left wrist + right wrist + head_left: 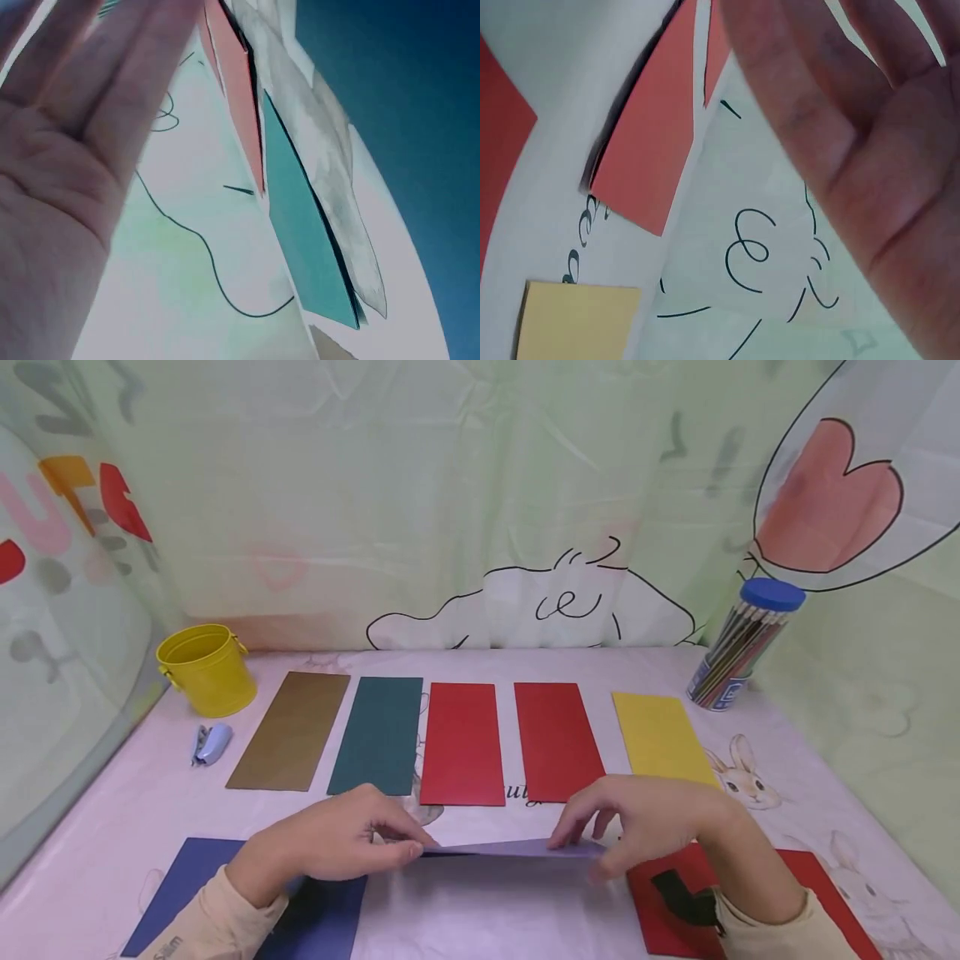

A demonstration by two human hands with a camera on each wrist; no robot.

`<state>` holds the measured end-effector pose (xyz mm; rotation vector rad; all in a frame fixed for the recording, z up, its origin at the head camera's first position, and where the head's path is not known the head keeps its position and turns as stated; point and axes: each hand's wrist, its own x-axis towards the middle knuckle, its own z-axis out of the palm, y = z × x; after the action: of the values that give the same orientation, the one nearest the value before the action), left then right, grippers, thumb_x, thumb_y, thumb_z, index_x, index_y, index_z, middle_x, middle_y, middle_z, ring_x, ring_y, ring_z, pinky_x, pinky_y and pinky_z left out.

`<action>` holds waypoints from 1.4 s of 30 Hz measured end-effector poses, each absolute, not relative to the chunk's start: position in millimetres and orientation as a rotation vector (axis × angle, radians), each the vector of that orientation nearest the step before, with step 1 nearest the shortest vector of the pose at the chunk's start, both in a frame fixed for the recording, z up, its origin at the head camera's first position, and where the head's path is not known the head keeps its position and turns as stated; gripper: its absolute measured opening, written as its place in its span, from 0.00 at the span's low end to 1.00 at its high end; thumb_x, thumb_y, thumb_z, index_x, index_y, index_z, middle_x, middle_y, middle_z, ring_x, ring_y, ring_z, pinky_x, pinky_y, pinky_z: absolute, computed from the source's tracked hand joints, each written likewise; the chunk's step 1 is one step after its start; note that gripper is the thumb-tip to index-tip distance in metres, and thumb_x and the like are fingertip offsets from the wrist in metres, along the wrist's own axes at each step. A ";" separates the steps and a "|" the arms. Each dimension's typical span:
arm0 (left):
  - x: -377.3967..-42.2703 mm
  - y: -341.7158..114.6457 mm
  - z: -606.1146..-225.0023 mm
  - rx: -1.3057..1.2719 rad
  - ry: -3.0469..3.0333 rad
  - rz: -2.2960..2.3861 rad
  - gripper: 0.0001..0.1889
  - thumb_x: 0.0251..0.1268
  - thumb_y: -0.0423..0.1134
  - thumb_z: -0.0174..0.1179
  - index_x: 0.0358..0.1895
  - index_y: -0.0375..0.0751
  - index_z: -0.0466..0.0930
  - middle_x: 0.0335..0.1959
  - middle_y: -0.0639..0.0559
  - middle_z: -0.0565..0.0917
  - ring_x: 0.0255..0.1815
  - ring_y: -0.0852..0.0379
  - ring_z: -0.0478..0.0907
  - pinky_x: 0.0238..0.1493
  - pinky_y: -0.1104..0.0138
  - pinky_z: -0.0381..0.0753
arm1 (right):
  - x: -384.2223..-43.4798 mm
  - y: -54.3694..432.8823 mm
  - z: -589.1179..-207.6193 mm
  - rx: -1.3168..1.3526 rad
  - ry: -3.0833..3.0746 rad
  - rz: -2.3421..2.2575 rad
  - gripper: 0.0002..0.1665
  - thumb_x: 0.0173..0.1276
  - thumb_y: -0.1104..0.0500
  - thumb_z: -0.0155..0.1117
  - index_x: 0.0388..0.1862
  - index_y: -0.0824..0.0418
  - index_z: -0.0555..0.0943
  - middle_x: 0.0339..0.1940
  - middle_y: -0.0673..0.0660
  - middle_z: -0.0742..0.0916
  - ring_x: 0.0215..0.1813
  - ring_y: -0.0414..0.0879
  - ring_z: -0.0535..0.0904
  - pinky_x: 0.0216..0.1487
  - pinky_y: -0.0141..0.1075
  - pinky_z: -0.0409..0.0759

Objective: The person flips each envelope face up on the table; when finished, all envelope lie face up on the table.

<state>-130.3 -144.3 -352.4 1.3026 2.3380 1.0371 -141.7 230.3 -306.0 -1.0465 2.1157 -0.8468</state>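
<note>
In head view only, left fingers (405,825) and right fingers (576,817) pinch a purplish sheet (502,849).

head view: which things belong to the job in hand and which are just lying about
Apparently in the job:
purple sheet, held by left hand and right hand
likely the brown sheet, green sheet, red sheets, yellow sheet, blue sheet, laid flat

Probably lying about:
yellow bucket
small blue stapler
lidded pencil tub

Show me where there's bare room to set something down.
Bare tablecloth shows at the front, between the blue sheet and the near red sheet, this side of the purple sheet; and at left, between the stapler and blue sheet. The far row is crowded, brown sheet to yellow sheet, with narrow gaps.
</note>
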 end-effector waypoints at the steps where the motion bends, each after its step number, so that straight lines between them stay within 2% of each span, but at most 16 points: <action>1: -131.4 -144.3 -352.4 1.312 2.330 1.095 0.10 0.75 0.42 0.56 0.47 0.48 0.88 0.28 0.68 0.82 0.29 0.71 0.76 0.32 0.71 0.79 | -142.9 231.3 -306.0 -1.051 2.151 -0.860 0.15 0.64 0.55 0.73 0.51 0.49 0.87 0.45 0.43 0.87 0.47 0.41 0.82 0.48 0.38 0.81; 3: -132.6 -143.9 -352.6 1.290 2.319 1.191 0.09 0.77 0.40 0.55 0.51 0.49 0.84 0.26 0.65 0.79 0.23 0.70 0.74 0.27 0.71 0.78 | -145.7 233.0 -306.6 -1.043 2.230 -0.880 0.08 0.66 0.55 0.72 0.45 0.50 0.88 0.38 0.44 0.87 0.41 0.42 0.82 0.42 0.36 0.81; 5: -133.3 -142.9 -353.4 1.265 2.301 1.254 0.12 0.77 0.38 0.56 0.58 0.52 0.79 0.26 0.63 0.78 0.20 0.67 0.75 0.25 0.69 0.79 | -148.0 233.5 -307.3 -0.994 2.310 -0.875 0.06 0.66 0.55 0.73 0.42 0.49 0.87 0.35 0.44 0.86 0.37 0.42 0.81 0.39 0.35 0.81; 8: -133.6 -141.1 -355.0 1.195 2.262 1.309 0.21 0.75 0.36 0.58 0.67 0.54 0.73 0.39 0.58 0.83 0.26 0.62 0.83 0.31 0.65 0.84 | -149.9 231.9 -309.3 -0.913 2.385 -0.837 0.09 0.64 0.54 0.75 0.43 0.48 0.86 0.35 0.43 0.85 0.37 0.43 0.81 0.39 0.36 0.81; 12: -134.7 -140.0 -358.8 1.178 2.281 1.295 0.19 0.74 0.33 0.59 0.63 0.53 0.77 0.50 0.56 0.82 0.30 0.62 0.83 0.33 0.64 0.85 | -150.8 228.0 -313.2 -0.897 2.418 -0.794 0.10 0.62 0.53 0.76 0.42 0.46 0.86 0.35 0.42 0.85 0.39 0.43 0.80 0.41 0.37 0.81; 16: -135.0 -140.0 -362.4 1.174 2.350 1.202 0.17 0.69 0.38 0.66 0.59 0.53 0.80 0.51 0.59 0.82 0.31 0.65 0.80 0.36 0.67 0.83 | -151.8 224.5 -317.4 -0.889 2.434 -0.770 0.11 0.60 0.53 0.78 0.41 0.46 0.86 0.33 0.41 0.85 0.37 0.42 0.79 0.40 0.36 0.80; 20: -133.0 -139.1 -363.8 1.112 2.374 1.122 0.27 0.58 0.49 0.75 0.61 0.55 0.78 0.48 0.61 0.80 0.30 0.64 0.79 0.36 0.68 0.82 | -151.5 220.2 -319.3 -0.833 2.470 -0.723 0.13 0.57 0.53 0.80 0.39 0.48 0.86 0.32 0.42 0.84 0.36 0.43 0.78 0.39 0.36 0.79; 24: -129.8 -138.1 -365.8 1.108 2.437 1.006 0.35 0.50 0.53 0.79 0.64 0.57 0.76 0.53 0.62 0.78 0.45 0.63 0.78 0.49 0.65 0.79 | -150.6 216.9 -321.4 -0.765 2.520 -0.655 0.15 0.53 0.52 0.83 0.37 0.48 0.86 0.31 0.43 0.82 0.38 0.44 0.77 0.41 0.37 0.79; 27: -128.2 -137.2 -367.5 1.142 2.490 0.923 0.36 0.49 0.53 0.79 0.65 0.56 0.77 0.58 0.62 0.76 0.52 0.63 0.73 0.55 0.65 0.76 | -149.9 214.8 -324.1 -0.722 2.551 -0.616 0.17 0.51 0.52 0.84 0.37 0.49 0.85 0.31 0.43 0.82 0.38 0.44 0.76 0.41 0.38 0.79; 31: -128.0 -136.2 -369.0 1.130 2.504 0.872 0.36 0.49 0.53 0.79 0.65 0.55 0.78 0.55 0.60 0.76 0.45 0.64 0.74 0.47 0.68 0.78 | -149.0 212.0 -328.8 -0.674 2.584 -0.576 0.18 0.49 0.52 0.85 0.36 0.50 0.86 0.31 0.43 0.82 0.38 0.43 0.77 0.42 0.40 0.80; 35: -128.1 -135.3 -370.2 1.097 2.493 0.829 0.36 0.49 0.54 0.79 0.65 0.56 0.78 0.55 0.60 0.75 0.45 0.64 0.74 0.46 0.68 0.77 | -147.8 209.5 -332.2 -0.654 2.596 -0.552 0.18 0.46 0.52 0.87 0.33 0.50 0.86 0.30 0.44 0.82 0.37 0.43 0.77 0.41 0.40 0.80; 38: -127.6 -134.5 -370.5 1.081 2.512 0.781 0.36 0.50 0.56 0.78 0.66 0.57 0.78 0.57 0.59 0.75 0.51 0.62 0.72 0.53 0.64 0.77 | -147.2 208.4 -334.0 -0.659 2.602 -0.547 0.18 0.45 0.52 0.87 0.32 0.50 0.85 0.29 0.44 0.81 0.35 0.43 0.76 0.40 0.39 0.79; 42: -127.0 -134.0 -369.7 1.056 2.549 0.715 0.37 0.49 0.59 0.77 0.66 0.59 0.78 0.59 0.57 0.74 0.57 0.58 0.70 0.56 0.60 0.77 | -146.3 206.7 -335.7 -0.650 2.623 -0.540 0.19 0.44 0.52 0.88 0.32 0.50 0.85 0.28 0.44 0.81 0.35 0.43 0.76 0.39 0.39 0.80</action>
<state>-127.0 -134.0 -369.7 1.0560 2.5491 0.7150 -146.3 206.7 -335.7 -0.6496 2.6232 -0.5403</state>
